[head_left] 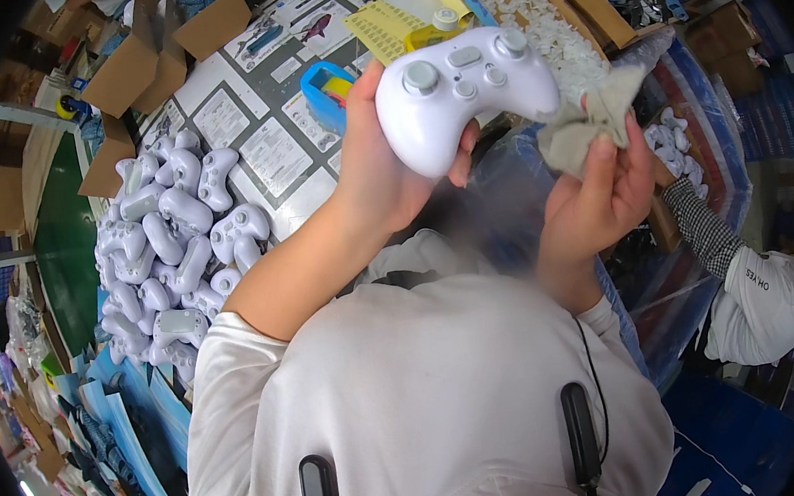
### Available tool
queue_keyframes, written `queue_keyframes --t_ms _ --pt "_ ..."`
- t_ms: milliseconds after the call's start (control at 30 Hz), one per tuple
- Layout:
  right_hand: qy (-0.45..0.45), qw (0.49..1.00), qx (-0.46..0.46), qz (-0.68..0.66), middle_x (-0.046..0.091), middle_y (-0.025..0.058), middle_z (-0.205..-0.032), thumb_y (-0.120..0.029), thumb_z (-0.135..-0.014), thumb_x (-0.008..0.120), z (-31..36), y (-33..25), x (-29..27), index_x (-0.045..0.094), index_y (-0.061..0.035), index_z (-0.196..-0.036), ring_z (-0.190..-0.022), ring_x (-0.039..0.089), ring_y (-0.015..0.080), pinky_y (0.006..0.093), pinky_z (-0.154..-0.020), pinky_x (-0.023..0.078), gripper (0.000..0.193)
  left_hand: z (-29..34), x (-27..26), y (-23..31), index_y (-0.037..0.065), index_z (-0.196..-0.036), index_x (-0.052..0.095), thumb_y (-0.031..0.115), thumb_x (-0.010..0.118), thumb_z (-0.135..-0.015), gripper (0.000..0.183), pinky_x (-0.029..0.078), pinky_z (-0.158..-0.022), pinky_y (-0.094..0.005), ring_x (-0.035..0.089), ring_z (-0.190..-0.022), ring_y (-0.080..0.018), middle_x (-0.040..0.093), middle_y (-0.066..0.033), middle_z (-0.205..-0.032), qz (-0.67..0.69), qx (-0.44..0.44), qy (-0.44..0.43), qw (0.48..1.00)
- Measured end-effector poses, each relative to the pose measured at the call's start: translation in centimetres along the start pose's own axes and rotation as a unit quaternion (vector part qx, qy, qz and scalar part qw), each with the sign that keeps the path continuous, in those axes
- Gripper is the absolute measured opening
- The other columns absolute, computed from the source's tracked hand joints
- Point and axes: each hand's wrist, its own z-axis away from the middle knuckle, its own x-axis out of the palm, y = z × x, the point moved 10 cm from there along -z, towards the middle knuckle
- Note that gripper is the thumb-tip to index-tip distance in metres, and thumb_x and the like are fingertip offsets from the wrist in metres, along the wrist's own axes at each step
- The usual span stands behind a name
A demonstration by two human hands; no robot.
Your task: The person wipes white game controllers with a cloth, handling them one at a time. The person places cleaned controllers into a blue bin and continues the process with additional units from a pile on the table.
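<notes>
White, probably light but slippery, the game controller (466, 90) is raised before you, best held by its left grip (427, 145), where your left hand (380, 168) curls, your right hand (593, 200) pinching grey cloth (570, 142).

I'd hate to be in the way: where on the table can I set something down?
The printed sheet is bare between the controller pile and the blue tray, with cardboard boxes beyond. Crowded: the pile itself, and the upper right around the small white pieces.

controller (471, 73): white, grey sticks (421, 75) | cloth (595, 116): greenish grey | tray (311, 90): blue | co-worker's sleeve (708, 223): black-and-white check | carton (215, 24): brown
</notes>
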Motion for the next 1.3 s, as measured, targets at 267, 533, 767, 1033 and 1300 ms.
queue_keyframes --t_ms 267,533,767,1033,1300 --pt "-0.173 0.936 -0.146 0.269 0.063 0.0134 -0.1 0.01 -0.072 0.051 -0.7 -0.8 5.7 0.064 -0.0003 -0.096 -0.1 0.058 0.0257 0.0309 -0.086 0.045 0.03 0.0 -1.4 0.6 0.006 -0.108 0.05 0.052 0.025 -0.088 0.056 0.039 -0.04 -0.0281 0.055 -0.061 -0.02 0.059 -0.011 -0.088 -0.002 0.01 0.006 1.0" --pt "-0.199 0.976 0.01 0.087 0.057 0.0192 -0.11 0.004 -0.078 0.052 2.9 2.6 8.2 0.057 0.0048 -0.106 -0.104 0.055 0.0289 0.0363 -0.094 0.038 0.028 0.4 -1.8 3.9 0.004 -0.125 0.036 0.052 0.023 -0.09 0.061 0.043 -0.065 -0.0271 0.052 -0.085 -0.0144 0.054 -0.0086 -0.1 -0.212 0.18 0.13 0.952" --pt "-0.157 0.98 0.121 -0.033 0.052 0.016 -0.119 -0.002 -0.078 0.06 1.7 5.1 8.1 0.045 0.0053 -0.122 -0.106 0.052 0.0224 0.0318 -0.087 0.043 0.047 3.1 0.0 7.5 0.001 -0.134 0.022 0.047 0.048 -0.085 0.072 0.039 -0.081 -0.0276 0.047 -0.092 -0.019 0.048 -0.0102 -0.101 -0.606 0.289 0.088 0.736" --pt "-0.139 0.891 0.408 -0.143 0.059 0.0128 -0.095 -0.032 -0.087 0.053 4.1 10.5 8.1 0.049 0.0072 -0.112 -0.081 0.056 0.0166 0.0272 -0.072 0.046 0.047 2.9 -4.2 7.8 0.003 -0.126 0.038 0.039 0.07 -0.068 0.075 0.039 -0.088 -0.0313 0.048 -0.104 -0.019 0.05 -0.0096 -0.114 -0.487 0.126 0.025 0.864" --pt "-0.146 0.942 0.294 -0.075 0.06 0.0082 -0.092 -0.02 -0.09 0.051 3.6 10.2 8.6 0.053 0.0071 -0.107 -0.081 0.054 0.0106 0.023 -0.074 0.044 0.032 3.9 -6.6 7.7 0.001 -0.116 0.045 0.049 0.05 -0.084 0.058 0.043 -0.077 -0.0266 0.051 -0.089 -0.0129 0.055 -0.0075 -0.099 -0.334 0.153 0.041 0.929"
